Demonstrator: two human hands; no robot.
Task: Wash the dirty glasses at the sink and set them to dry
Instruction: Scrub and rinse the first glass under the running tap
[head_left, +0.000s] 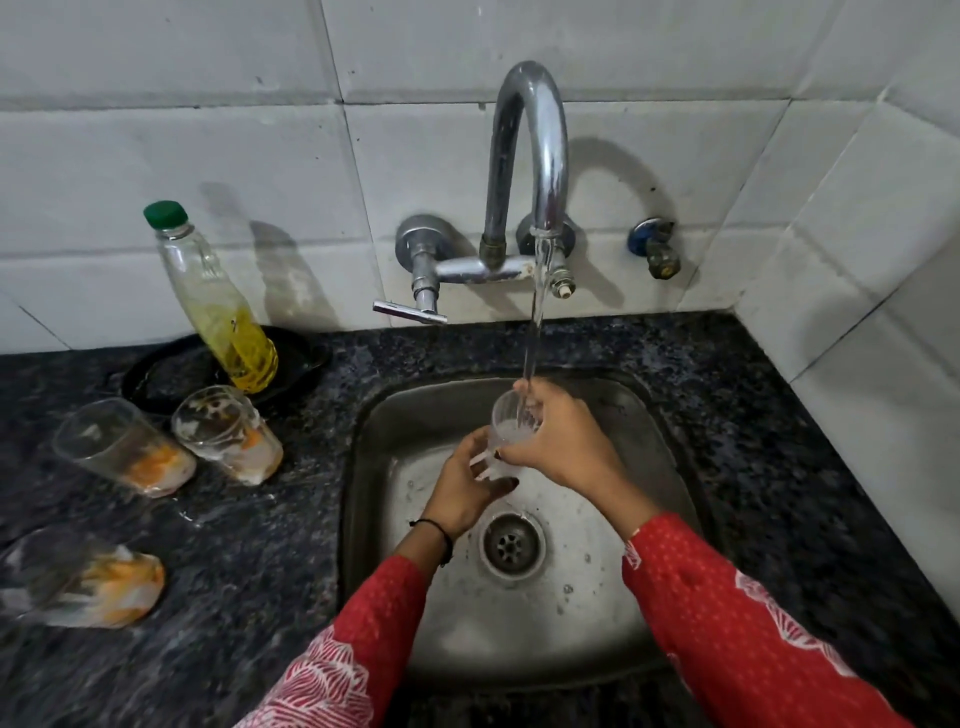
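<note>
A clear glass (510, 422) is held upright over the steel sink (395, 415), under the running stream from the tap (530, 156). My right hand (563, 441) grips its upper part and rim. My left hand (462, 486) cups its base from below. Water is filling the glass. On the dark counter to the left stand three dirty glasses with orange and white residue: one at the far left (122, 447), one beside it (228, 434), and one near the front edge (78, 577).
A bottle of yellow liquid with a green cap (218, 306) stands on a black dish (166, 374) behind the dirty glasses. The tap's lever (410, 312) juts out over the counter. A small valve (655, 249) sits on the tiled wall. The drain (511, 544) lies below my hands.
</note>
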